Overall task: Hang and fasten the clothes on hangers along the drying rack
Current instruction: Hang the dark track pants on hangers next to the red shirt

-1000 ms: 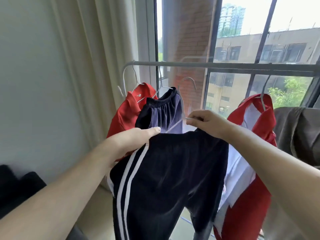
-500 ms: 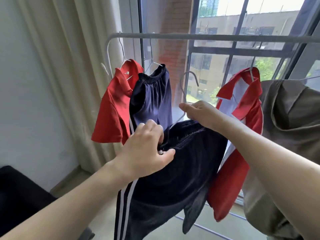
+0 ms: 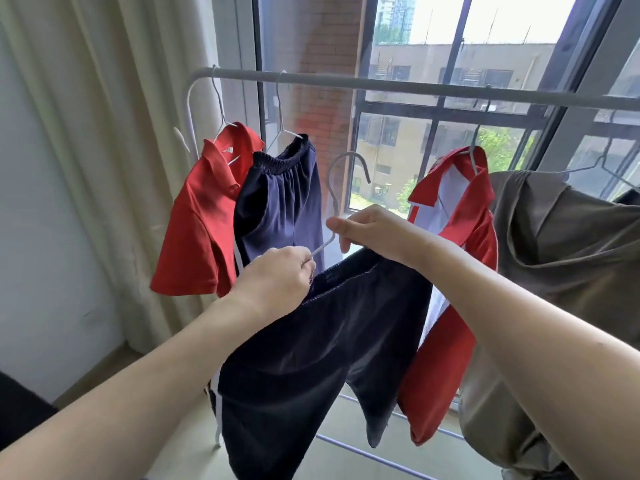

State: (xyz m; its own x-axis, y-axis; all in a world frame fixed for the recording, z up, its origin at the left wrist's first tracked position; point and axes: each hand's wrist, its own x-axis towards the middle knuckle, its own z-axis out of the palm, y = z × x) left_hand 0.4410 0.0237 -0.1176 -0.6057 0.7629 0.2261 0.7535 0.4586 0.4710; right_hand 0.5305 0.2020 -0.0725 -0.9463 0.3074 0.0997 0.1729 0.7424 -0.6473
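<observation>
Head view, one entry per item.

Dark trousers (image 3: 311,358): white side stripe, waistband draped over a wire hanger (image 3: 334,188), legs hanging free below. Held in mid-air in front of the drying rack rail (image 3: 415,87), not yet hung.

Left hand (image 3: 277,275): fingers curled, pinching the waistband at the hanger's left shoulder wire.

Right hand (image 3: 370,230): fingers closed round the hanger's neck just under the hook, carrying the weight.

Hook: below the rail, its open end turned to the right.

Rail, already occupied: red polo shirt (image 3: 204,216) and navy shorts (image 3: 284,199) at the left end; red-and-white jacket (image 3: 460,237) and olive garment (image 3: 568,258) to the right. A gap lies between shorts and jacket, directly above the hook.

Handling note, as judgement: settle the waistband evenly along both shoulders before lifting, since the cloth sits bunched toward the left and could slide off. Keep the left pinch until the fabric is fastened. Raise by the neck, carry the hook over the rail into the gap, and lower straight so the neighbouring hangers are not knocked.
</observation>
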